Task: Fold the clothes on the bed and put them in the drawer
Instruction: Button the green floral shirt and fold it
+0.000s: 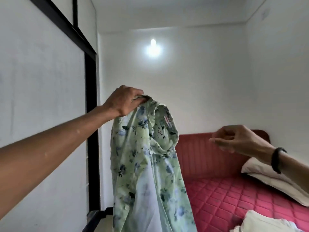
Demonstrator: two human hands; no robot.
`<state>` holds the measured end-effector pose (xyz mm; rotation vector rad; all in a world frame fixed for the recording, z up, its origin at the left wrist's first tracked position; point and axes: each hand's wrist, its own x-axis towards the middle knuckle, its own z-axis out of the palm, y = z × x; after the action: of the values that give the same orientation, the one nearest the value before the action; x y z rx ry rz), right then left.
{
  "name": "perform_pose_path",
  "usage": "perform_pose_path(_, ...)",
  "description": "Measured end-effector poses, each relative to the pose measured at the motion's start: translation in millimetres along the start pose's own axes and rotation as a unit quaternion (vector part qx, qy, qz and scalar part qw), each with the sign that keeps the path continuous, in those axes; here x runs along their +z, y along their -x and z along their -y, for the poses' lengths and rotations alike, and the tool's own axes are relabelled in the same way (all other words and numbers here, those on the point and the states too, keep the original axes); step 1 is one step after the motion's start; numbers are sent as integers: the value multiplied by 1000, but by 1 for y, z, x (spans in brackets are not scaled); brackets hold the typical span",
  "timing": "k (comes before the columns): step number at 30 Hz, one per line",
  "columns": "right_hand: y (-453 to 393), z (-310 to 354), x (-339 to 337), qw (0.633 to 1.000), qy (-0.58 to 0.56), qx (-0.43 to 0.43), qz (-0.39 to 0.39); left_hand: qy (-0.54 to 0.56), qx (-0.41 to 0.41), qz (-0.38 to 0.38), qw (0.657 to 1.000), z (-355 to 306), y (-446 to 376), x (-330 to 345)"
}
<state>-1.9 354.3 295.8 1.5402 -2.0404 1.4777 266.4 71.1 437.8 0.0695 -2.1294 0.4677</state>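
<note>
Bed (234, 195): red quilted mattress, pillow (270, 174) at its head edge. Green floral shirt (147, 164) hangs unfolded in mid-air above the bed's near-left corner. Left hand (123, 102) grips its shoulder; right hand (234, 138) loosely curled, holding nothing. Folding not begun; drawer not seen.

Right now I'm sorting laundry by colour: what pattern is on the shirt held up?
Pale green shirt with blue and dark floral print, seen in the head view.
</note>
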Motion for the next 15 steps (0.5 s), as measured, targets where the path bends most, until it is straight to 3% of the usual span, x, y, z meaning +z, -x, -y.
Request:
perform_pose_path(4, -13, 44, 65, 984, 51, -11, 168, -20, 25, 19, 999, -13, -10, -7)
perform_pose_path(8, -24, 39, 125, 983, 30, 0, 181, -64, 8, 10, 998, -5, -13, -20)
perform_pose_path(10, -30, 29, 125, 991, 41, 15, 125, -80, -14, -2, 997, 7, -6, -32)
perform_pose_path(12, -43, 29, 103, 993, 108, 42, -19, -53, -35, 11, 998, 20, 10, -41)
perform_pose_path(14, -56, 39, 72, 968, 169, 83, -168, -32, -30, 82, 996, 25, 28, -44)
perform_pose_path(15, -61, 47, 60, 961, 166, 91, -201, -54, -14, 120, 991, 25, 36, -40)
